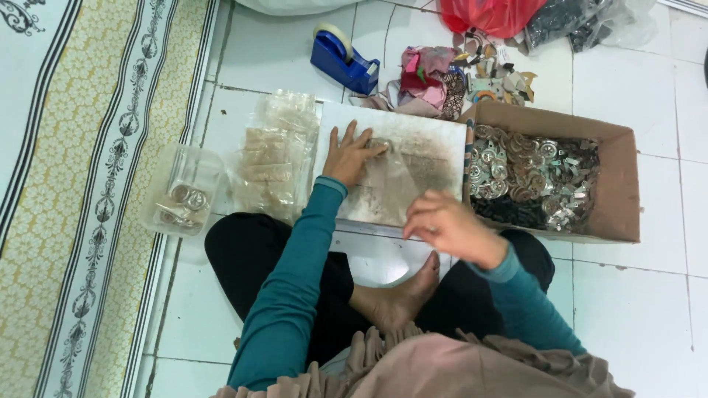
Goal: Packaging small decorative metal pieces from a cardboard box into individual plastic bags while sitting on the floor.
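The left hand lies flat, fingers spread, pressing a small clear plastic bag onto the stained white board. The right hand, loosely curled, pinches that bag's near edge. Right of the board sits a cardboard box of metal pieces; left of it, packed bags and a plastic tub; beyond it, a blue tape dispenser.
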